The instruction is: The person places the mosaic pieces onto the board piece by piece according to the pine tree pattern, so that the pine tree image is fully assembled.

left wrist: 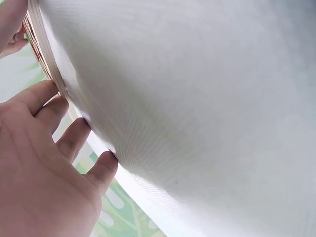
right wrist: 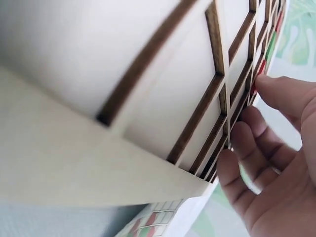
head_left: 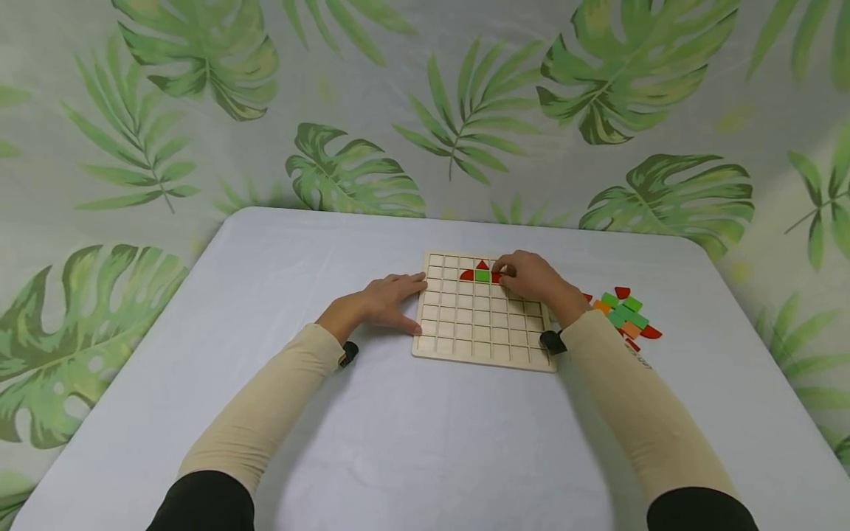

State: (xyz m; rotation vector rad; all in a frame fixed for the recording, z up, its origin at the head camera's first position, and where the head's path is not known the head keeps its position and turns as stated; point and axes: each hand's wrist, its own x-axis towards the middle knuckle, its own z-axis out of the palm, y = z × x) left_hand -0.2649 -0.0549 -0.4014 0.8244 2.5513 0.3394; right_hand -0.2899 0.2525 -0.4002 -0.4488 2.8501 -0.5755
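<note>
A square light wooden grid board [head_left: 473, 321] lies on the table. My left hand [head_left: 388, 301] is at its left edge, fingers spread, with the thumb near the lower left side; the left wrist view shows the fingertips [left wrist: 108, 157] on the cloth beside the board. Near the top of the grid, my right hand [head_left: 531, 276] pinches a red piece [head_left: 495, 278], which its fingers partly hide. Left of that piece sit a green square [head_left: 482, 276], a red quarter-round piece [head_left: 468, 275] and, above the green one, a red triangle [head_left: 482, 265]. In the right wrist view the thumb [right wrist: 276, 91] touches red at the grid.
Right of the board lies a loose group of red, orange and green pieces [head_left: 620, 316], partly behind the right forearm. A white cloth covers the table [head_left: 425, 442]. Behind it hangs a leaf-patterned cloth [head_left: 352, 96]. Both wrists wear dark straps.
</note>
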